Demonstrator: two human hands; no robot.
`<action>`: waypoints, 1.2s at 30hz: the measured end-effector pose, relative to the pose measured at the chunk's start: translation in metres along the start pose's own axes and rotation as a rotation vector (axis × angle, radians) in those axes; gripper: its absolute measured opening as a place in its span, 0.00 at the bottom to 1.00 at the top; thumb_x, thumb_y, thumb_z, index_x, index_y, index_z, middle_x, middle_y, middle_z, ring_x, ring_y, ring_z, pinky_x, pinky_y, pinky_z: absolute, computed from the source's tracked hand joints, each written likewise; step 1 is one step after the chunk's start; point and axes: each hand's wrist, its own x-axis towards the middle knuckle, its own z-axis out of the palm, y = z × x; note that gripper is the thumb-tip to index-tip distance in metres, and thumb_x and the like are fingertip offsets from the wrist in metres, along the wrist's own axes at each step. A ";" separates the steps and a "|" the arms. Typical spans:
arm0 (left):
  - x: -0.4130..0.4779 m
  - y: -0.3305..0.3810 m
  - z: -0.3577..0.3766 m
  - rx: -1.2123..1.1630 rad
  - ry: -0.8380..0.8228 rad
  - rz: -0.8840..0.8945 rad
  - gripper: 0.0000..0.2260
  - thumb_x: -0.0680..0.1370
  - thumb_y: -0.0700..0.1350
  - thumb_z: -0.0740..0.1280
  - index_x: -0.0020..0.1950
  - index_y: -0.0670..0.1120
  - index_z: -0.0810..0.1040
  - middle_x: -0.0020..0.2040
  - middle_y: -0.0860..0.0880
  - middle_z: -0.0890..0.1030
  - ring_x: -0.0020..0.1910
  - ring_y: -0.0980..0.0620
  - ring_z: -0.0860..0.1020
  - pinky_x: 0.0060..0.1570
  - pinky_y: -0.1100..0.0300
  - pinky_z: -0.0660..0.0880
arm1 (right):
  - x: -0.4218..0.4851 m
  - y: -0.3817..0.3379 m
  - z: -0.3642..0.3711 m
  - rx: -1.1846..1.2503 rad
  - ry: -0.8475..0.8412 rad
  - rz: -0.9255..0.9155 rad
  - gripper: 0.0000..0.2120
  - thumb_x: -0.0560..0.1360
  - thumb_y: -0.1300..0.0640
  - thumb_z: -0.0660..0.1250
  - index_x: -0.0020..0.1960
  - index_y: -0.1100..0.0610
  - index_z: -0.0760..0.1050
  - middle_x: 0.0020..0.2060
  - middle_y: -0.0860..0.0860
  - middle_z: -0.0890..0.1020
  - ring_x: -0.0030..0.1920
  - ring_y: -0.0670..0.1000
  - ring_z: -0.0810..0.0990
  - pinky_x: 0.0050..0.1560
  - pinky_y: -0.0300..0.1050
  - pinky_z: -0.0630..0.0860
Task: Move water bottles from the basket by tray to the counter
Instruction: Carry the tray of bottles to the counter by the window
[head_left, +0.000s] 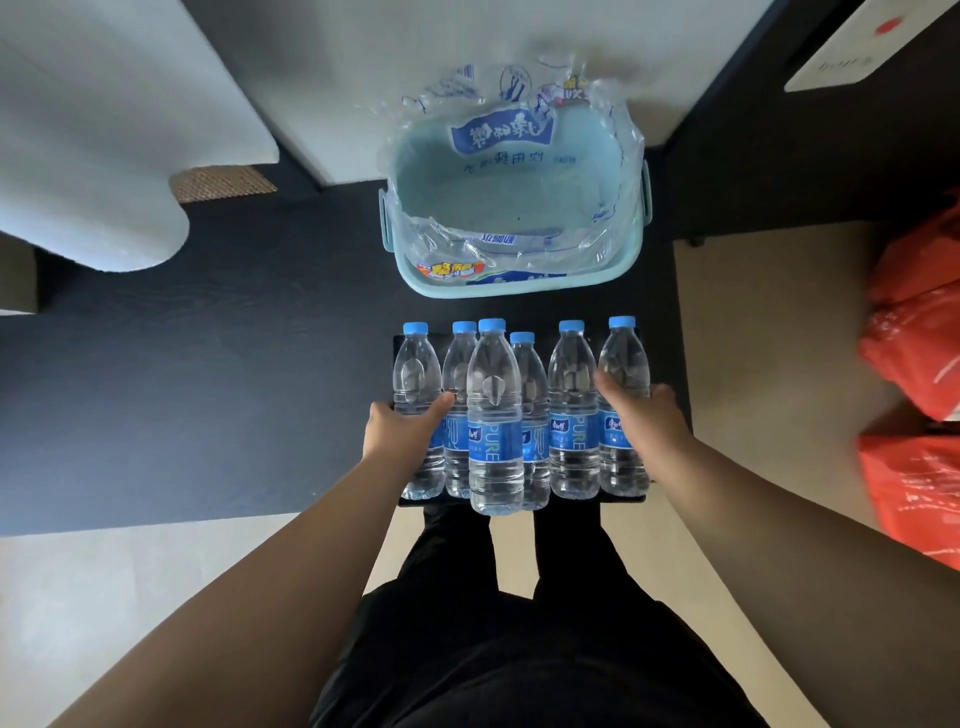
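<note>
Several clear water bottles (493, 415) with blue caps and blue labels stand upright on a black tray (623, 499), right in front of me. My left hand (397, 431) grips the tray's left edge, its thumb against the leftmost bottle. At the tray's right edge, my right hand (644, 410) grips beside the rightmost bottle. Beyond the tray a light blue basket (519, 283) sits on the dark floor, holding only crumpled clear plastic wrap (498, 130); no bottles show inside it.
A white bed or mattress edge (104, 130) lies at the left, and a white panel (415, 52) stands behind the basket. Red-orange bags (914, 364) are on the beige floor at the right. Dark furniture (779, 156) is at the upper right.
</note>
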 end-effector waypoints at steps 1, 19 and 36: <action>-0.003 0.002 -0.005 0.004 0.010 0.014 0.48 0.64 0.74 0.74 0.72 0.43 0.69 0.59 0.46 0.80 0.52 0.46 0.81 0.50 0.47 0.81 | -0.005 -0.005 -0.002 -0.014 -0.008 -0.015 0.48 0.62 0.24 0.75 0.67 0.57 0.68 0.50 0.52 0.81 0.47 0.52 0.81 0.37 0.45 0.71; -0.055 0.050 -0.123 -0.059 0.078 0.234 0.46 0.65 0.73 0.74 0.71 0.42 0.69 0.52 0.48 0.79 0.41 0.51 0.80 0.34 0.56 0.75 | -0.117 -0.100 -0.002 -0.133 0.108 -0.245 0.60 0.57 0.15 0.66 0.73 0.57 0.63 0.59 0.57 0.80 0.52 0.59 0.83 0.54 0.60 0.81; -0.080 -0.011 -0.201 -0.108 0.191 0.246 0.37 0.65 0.73 0.73 0.60 0.48 0.73 0.42 0.52 0.82 0.33 0.54 0.82 0.26 0.61 0.73 | -0.187 -0.099 0.064 -0.215 0.173 -0.361 0.51 0.68 0.22 0.67 0.75 0.57 0.60 0.62 0.56 0.79 0.48 0.55 0.79 0.39 0.48 0.74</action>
